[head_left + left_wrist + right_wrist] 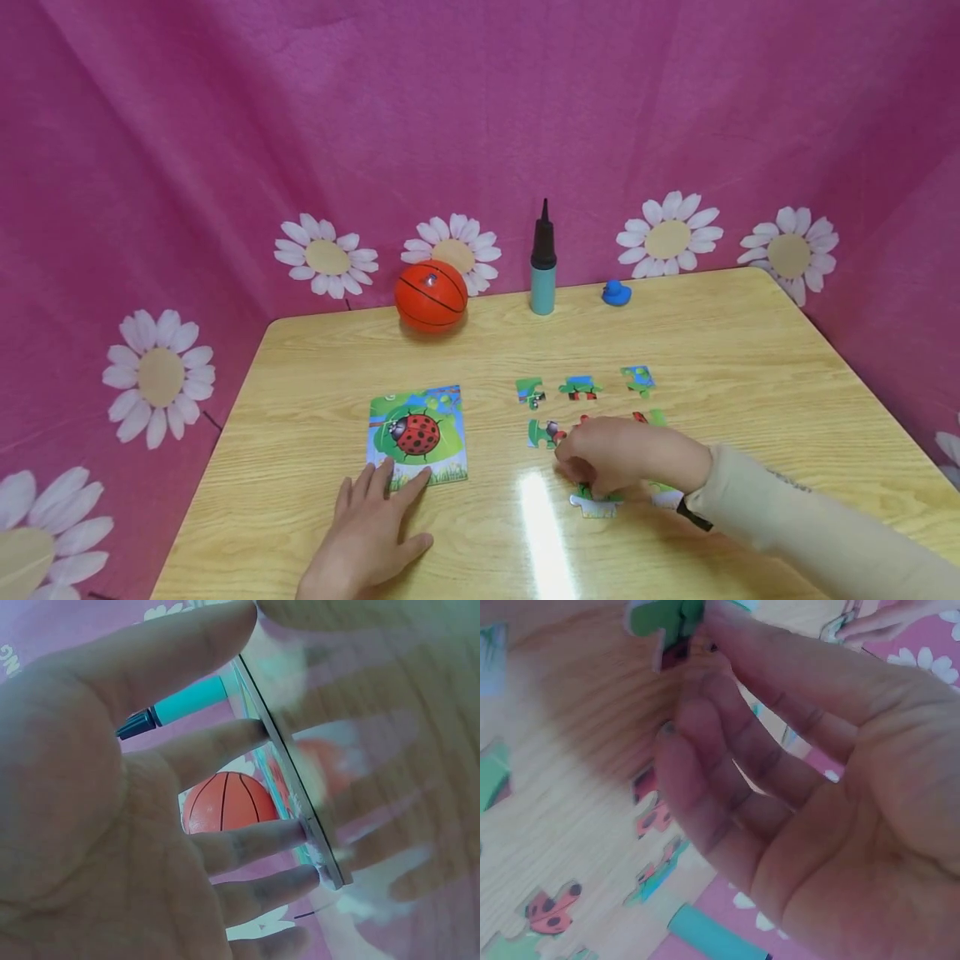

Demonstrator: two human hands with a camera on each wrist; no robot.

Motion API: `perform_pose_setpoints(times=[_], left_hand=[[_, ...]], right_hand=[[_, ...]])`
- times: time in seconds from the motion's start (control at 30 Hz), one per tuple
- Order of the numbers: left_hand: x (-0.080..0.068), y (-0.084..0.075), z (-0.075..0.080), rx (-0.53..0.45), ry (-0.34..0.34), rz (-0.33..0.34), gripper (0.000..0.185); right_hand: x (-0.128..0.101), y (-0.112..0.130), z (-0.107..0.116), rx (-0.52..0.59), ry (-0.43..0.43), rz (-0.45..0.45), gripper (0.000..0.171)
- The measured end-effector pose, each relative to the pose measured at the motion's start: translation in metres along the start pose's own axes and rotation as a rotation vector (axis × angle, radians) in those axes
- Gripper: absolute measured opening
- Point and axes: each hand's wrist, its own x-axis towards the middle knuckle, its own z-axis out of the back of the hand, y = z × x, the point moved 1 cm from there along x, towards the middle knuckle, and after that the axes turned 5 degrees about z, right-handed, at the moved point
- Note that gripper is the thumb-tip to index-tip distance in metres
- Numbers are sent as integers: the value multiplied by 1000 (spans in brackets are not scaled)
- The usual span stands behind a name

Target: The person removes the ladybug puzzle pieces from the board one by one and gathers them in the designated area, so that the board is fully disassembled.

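My left hand (367, 525) lies on the table with its fingers spread. Its fingertips touch the lower edge of a square ladybug picture (416, 435), whose thin side (330, 874) shows in the left wrist view. To the right, my right hand (626, 457) is low among loose jigsaw pieces. Thumb and finger pinch a green jigsaw piece (656, 616) with a dark red corner. Under this hand in the head view shows a piece with a pale lower edge (597, 507). A green piece with part of the ladybug's head (542, 433) lies left of its fingertips.
Behind the hand lie more pieces: a left one (531, 392), a middle one (580, 387) and a right one (638, 380). Along the table's back stand an orange basketball (431, 296), a teal and black hand pump (543, 287) and a blue rubber duck (616, 293). A pink flowered curtain (480, 125) surrounds the table.
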Motion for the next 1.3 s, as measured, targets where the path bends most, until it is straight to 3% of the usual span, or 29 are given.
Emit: perform_pose_setpoints(times=[0.23, 0.5, 0.63, 0.83, 1.03, 1.2, 1.3], left_hand=[[-1, 1, -2, -21, -10, -4, 76], [-1, 1, -2, -11, -20, -1, 75], [-1, 2, -1, 7, -34, -4, 74], [1, 2, 0, 4, -22, -5, 75], [-1, 3, -1, 11, -22, -3, 73], [-1, 4, 0, 10, -15, -6, 73], [-1, 4, 0, 3, -9, -3, 73]], right_hand=[[14, 6, 5, -85, -18, 33, 34], [59, 18, 17, 1, -205, 256, 6], [89, 35, 28, 103, -252, 311, 18], [131, 56, 28, 164, -254, 295, 34], [160, 69, 15, 192, -204, 292, 44], [177, 77, 6, 101, -217, 241, 51], [186, 84, 1, 46, -241, 188, 46]])
